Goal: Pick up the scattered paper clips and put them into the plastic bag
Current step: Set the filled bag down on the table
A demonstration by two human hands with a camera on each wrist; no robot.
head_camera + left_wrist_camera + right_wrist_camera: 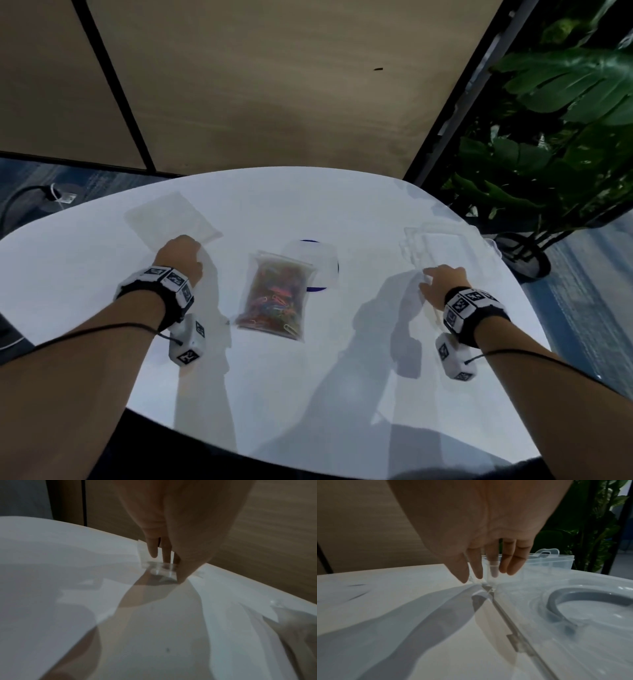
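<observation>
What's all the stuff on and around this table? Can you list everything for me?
Table: one, white, rounded.
Bag of paper clips: one, clear with mixed-colour clips, table centre.
Empty plastic bag: one, clear, far left, lying flat.
Round item: one, clear with a blue rim, behind the filled bag.
Storage box: one, clear, far right.
Box lid: one, clear with grey handle, beside the box.
Plant: one, green, right of table.
Left hand: pinching the empty bag's corner.
Right hand: fingers straight, at the box's corner.
</observation>
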